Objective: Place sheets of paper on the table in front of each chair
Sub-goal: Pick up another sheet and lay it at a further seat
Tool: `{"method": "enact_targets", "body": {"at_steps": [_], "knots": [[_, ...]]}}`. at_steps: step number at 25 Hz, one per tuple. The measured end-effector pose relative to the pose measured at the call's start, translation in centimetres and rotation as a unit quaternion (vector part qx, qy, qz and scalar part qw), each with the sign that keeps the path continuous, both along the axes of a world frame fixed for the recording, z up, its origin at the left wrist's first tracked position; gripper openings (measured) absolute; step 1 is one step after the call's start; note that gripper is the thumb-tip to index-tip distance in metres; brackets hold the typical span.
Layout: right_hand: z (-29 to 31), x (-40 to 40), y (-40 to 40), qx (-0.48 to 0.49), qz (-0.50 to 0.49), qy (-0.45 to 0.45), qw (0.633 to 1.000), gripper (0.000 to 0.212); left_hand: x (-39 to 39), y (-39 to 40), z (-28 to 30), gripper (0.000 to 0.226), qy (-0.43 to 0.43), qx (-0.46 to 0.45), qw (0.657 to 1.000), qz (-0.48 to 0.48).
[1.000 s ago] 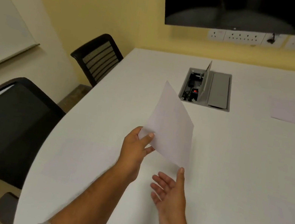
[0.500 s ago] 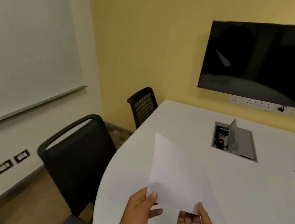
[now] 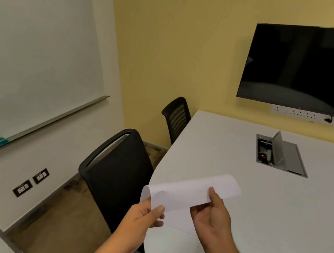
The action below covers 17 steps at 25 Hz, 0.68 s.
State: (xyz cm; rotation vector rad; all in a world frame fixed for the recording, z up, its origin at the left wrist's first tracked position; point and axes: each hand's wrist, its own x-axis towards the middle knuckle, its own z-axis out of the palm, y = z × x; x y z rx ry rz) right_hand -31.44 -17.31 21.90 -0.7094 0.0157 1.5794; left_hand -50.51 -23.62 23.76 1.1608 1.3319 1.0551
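In the head view, we hold a sheet of paper (image 3: 189,194) above the table (image 3: 278,224), left hand (image 3: 141,217) and right hand (image 3: 211,217) fingers pinching opposite edges so it bows, likely to lay it before the near chair (image 3: 117,173).

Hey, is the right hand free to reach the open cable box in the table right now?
Probably not yet. The right hand and the left hand both pinch the sheet of paper, and the cable box sits well beyond it across bare table.
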Motion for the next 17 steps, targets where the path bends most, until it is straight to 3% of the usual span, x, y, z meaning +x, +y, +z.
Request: {"method": "enact_targets", "body": {"at_steps": [4, 8, 12, 17], "knots": [[0.6, -3.3, 4.3, 0.008, 0.02, 0.0, 1.0, 0.044, -4.3, 3.3, -0.3, 0.025, 0.041, 0.003, 0.999, -0.022], [2.0, -7.4, 10.2, 0.019, 0.065, -0.032, 0.997, 0.045, -8.3, 8.7, 0.9, 0.008, 0.058, -0.057, 0.993, -0.085], [4.7, -9.7, 14.9, 0.049, 0.112, -0.056, 0.991, 0.043, -10.7, 13.2, 2.3, 0.027, 0.075, -0.086, 0.986, -0.12], [6.9, -11.2, 19.0, 0.085, 0.127, -0.074, 0.985, 0.045, -13.5, 19.5, 1.9, 0.029, 0.123, -0.08, 0.964, -0.223]]}}
